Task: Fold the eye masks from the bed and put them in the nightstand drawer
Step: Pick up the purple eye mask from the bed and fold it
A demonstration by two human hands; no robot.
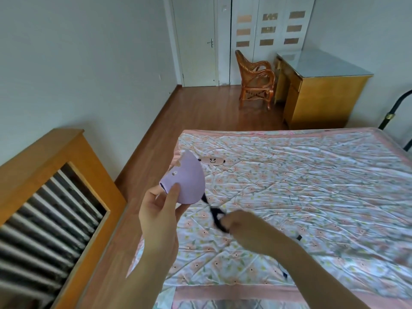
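A bedroom with a wooden floor; the bed (312, 175) has a crumpled flowered cover. Above its near left corner the left hand (159, 210) holds up a purple eye mask (187, 181), already doubled over, thumb and fingers (174, 192) pinching it. The right hand (243, 226) is closed on the black strap (215, 214) hanging from it. So the folding looks partly done. A second eye mask (211, 161) lies flat near the bed's left edge, untouched. No nightstand drawer is visible.
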